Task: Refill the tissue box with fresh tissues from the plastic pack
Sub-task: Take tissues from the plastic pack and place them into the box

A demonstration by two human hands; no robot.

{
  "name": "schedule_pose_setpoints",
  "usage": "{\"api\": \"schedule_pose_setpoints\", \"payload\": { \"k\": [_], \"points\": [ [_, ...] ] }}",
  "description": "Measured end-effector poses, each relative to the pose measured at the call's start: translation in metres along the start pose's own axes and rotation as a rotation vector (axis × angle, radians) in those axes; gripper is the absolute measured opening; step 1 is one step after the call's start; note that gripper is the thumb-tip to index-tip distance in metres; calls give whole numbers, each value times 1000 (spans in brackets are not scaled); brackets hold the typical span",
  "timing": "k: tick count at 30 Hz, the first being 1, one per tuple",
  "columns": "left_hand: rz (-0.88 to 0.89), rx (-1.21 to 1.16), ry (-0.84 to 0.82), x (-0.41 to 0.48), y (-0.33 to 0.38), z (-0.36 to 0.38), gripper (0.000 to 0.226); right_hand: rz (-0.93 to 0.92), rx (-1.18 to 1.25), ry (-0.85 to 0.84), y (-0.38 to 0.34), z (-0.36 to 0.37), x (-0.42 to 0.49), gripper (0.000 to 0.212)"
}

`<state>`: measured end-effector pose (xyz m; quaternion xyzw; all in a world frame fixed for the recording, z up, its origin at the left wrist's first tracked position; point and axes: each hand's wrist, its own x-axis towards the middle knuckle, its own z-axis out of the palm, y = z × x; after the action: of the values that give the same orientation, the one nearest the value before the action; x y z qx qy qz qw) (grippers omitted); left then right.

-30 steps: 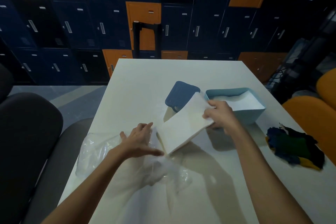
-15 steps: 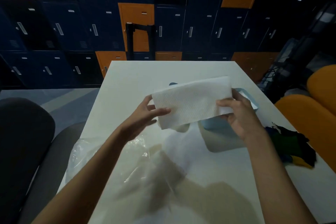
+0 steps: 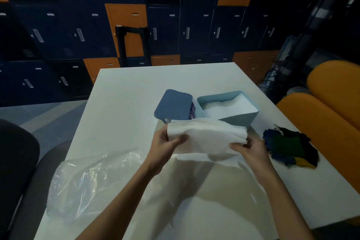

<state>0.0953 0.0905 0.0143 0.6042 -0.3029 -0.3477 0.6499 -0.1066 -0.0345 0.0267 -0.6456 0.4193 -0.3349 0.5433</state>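
Note:
A white stack of tissues (image 3: 206, 137) is held above the table between both hands. My left hand (image 3: 165, 145) grips its left end, thumb on top. My right hand (image 3: 251, 149) pinches its right end. Just beyond stands the light blue tissue box (image 3: 241, 118), open, with white tissues inside. Its darker blue lid (image 3: 173, 107) leans against the box's left side. The clear plastic pack (image 3: 93, 179) lies crumpled and empty-looking on the near left of the white table (image 3: 132, 87).
A dark blue, green and yellow cloth pile (image 3: 290, 146) lies at the table's right edge. Orange seats (image 3: 331, 122) stand to the right, a dark chair (image 3: 17, 161) to the left. Blue and orange lockers fill the background.
The tissue stack came out of the plastic pack and was lifted. My left hand let go of the pack and took the stack's left end. The stack now sits lower, near the box.

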Motion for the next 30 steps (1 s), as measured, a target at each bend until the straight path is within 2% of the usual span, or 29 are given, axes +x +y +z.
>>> {"api": "schedule_pose_setpoints", "payload": {
  "k": [5, 8, 11, 16, 20, 24, 28, 30],
  "points": [
    [33, 150, -12, -3, -21, 10, 41, 36, -86, 7, 8, -8, -4, 35],
    [38, 214, -3, -9, -31, 12, 56, 84, -120, 7, 20, -10, -4, 36],
    [39, 247, 17, -13, -33, 17, 61, 98, -123, 26, 28, -6, -1, 38],
    [143, 176, 108, -14, -26, 33, 59, 39, 18, 134, 19, 6, 1, 37],
    [202, 134, 164, -14, -20, 32, 49, -74, -12, 74, 16, -1, 3, 42],
    [161, 90, 153, -15, -21, 32, 54, -67, 40, 56, 20, -8, 6, 45],
    [112, 216, 46, -14, -24, 33, 68, -68, 6, 38, 23, -5, 8, 40],
    [136, 290, 40, -13, -24, 32, 65, -100, -9, 54, 24, -6, 9, 36]
  ]
}}
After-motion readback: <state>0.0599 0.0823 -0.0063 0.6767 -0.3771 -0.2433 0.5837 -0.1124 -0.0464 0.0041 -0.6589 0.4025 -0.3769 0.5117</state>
